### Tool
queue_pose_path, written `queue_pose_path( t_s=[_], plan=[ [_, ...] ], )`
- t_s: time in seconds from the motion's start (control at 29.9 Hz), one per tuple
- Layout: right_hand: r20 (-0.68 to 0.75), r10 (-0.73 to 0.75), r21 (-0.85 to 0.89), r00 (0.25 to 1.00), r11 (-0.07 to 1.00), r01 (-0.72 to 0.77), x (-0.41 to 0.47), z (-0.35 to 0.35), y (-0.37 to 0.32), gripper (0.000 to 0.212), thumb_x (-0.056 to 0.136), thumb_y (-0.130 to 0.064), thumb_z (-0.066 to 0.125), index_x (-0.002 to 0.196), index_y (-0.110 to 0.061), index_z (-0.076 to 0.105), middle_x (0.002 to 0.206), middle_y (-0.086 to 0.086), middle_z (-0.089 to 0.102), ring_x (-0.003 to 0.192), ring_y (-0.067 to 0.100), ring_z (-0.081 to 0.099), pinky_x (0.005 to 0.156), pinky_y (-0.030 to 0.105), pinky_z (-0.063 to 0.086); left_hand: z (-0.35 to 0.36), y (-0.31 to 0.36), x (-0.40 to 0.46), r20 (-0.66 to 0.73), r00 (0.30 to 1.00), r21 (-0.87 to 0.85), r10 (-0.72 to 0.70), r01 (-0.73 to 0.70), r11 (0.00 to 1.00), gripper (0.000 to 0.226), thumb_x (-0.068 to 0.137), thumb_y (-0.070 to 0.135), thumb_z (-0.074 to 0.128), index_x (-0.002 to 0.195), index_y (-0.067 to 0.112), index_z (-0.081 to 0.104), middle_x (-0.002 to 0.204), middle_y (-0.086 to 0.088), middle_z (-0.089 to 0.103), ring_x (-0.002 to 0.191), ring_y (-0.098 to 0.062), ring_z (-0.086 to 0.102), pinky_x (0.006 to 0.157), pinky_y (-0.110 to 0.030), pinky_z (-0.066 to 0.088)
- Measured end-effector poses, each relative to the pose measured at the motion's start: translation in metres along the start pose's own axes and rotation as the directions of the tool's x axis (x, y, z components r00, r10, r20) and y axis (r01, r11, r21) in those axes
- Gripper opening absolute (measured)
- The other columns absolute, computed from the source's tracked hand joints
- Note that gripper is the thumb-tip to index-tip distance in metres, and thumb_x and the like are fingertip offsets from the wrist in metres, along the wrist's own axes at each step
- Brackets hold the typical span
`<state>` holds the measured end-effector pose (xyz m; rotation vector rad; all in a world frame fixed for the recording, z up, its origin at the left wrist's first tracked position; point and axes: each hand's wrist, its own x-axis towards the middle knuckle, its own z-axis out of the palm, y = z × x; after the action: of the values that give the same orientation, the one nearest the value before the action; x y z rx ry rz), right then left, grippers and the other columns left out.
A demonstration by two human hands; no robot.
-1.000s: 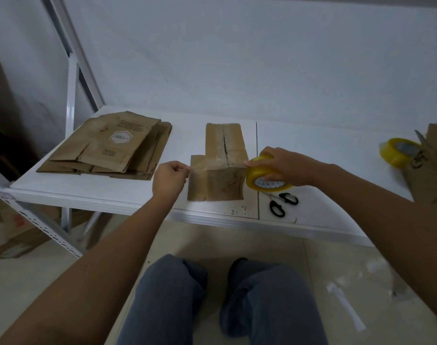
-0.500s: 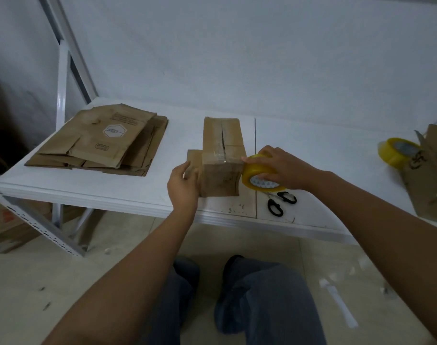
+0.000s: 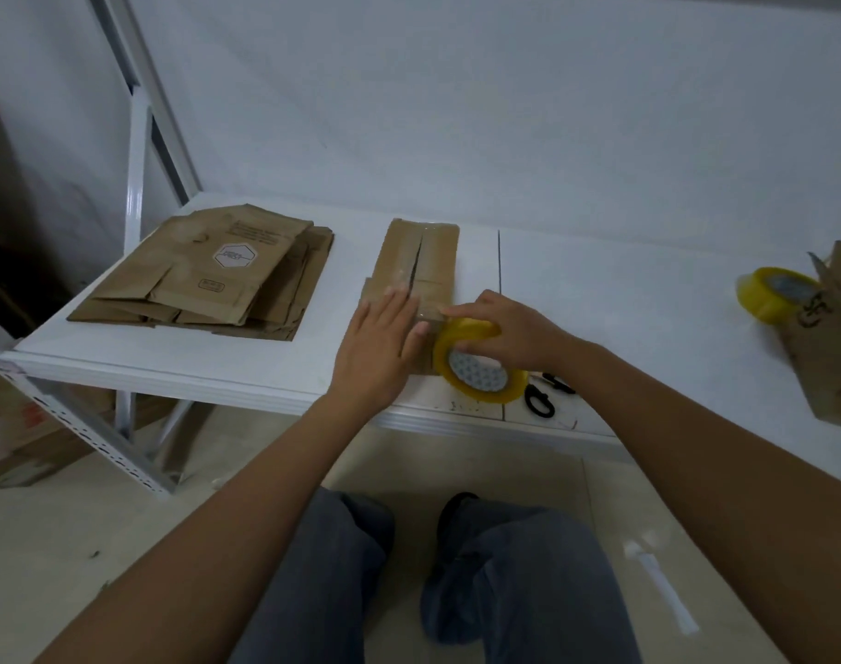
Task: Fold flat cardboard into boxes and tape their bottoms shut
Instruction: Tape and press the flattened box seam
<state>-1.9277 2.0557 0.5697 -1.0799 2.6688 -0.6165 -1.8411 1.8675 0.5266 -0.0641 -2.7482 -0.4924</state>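
Note:
A small brown cardboard box (image 3: 423,261) stands upside down near the table's front edge, its bottom flaps meeting in a seam on top. My left hand (image 3: 377,349) lies flat with straight fingers against the box's near face and top edge. My right hand (image 3: 502,330) grips a yellow roll of clear tape (image 3: 478,361) held at the box's right front corner. A stack of flat cardboard blanks (image 3: 217,270) lies on the table's left part.
Black scissors (image 3: 543,397) lie partly under my right wrist by the white table's (image 3: 600,289) front edge. A second yellow tape roll (image 3: 775,292) and a folded box (image 3: 835,337) stand at the far right. A metal rack frame (image 3: 135,194) rises at the left.
My left hand moved right from beside the box, opened from a pinch and now presses flat on the box's front. The right hand with the roll stayed at the corner.

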Motion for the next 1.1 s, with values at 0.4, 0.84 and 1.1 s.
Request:
queue_pose_path(
  t_s=[0.4,0.84,1.1],
  plan=[
    [0.008,0.194,0.564,0.981,0.809,-0.165,-0.001,0.02,-0.011,0.06,0.093,-0.036,0.055,0.145,-0.028,0.026,0.145,0.002,0.035,0.118,0.016,0.043,0.09,0.03,0.045,-0.009,-0.011,0.04,0.042,0.998,0.283,-0.056,0.042,0.958,0.054,0.098,0.05,0.017,0.139,0.023,0.041,0.136,-0.004,0.048,0.13,-0.023,0.04,0.109,-0.036,0.026],
    [0.018,0.183,0.605,0.983,0.78,-0.156,-0.01,0.035,-0.043,0.078,0.088,-0.039,0.063,0.15,-0.023,0.019,0.145,0.004,0.038,0.117,0.016,0.047,0.09,0.03,0.043,-0.045,-0.027,0.05,0.223,0.975,0.108,0.014,-0.039,0.993,0.043,0.098,0.044,0.042,0.139,0.032,0.047,0.149,0.005,0.04,0.131,-0.02,0.044,0.098,-0.036,0.041],
    [-0.109,0.205,0.744,0.973,0.666,-0.057,-0.029,0.052,-0.042,0.07,0.088,-0.026,0.066,0.146,-0.023,0.028,0.128,-0.006,0.045,0.104,0.006,0.052,0.07,0.01,0.045,-0.04,-0.012,0.054,0.306,0.947,0.101,0.096,-0.133,0.986,0.042,0.1,0.034,0.041,0.142,0.028,0.043,0.154,0.001,0.032,0.139,-0.021,0.034,0.102,-0.037,0.036]
  ],
)
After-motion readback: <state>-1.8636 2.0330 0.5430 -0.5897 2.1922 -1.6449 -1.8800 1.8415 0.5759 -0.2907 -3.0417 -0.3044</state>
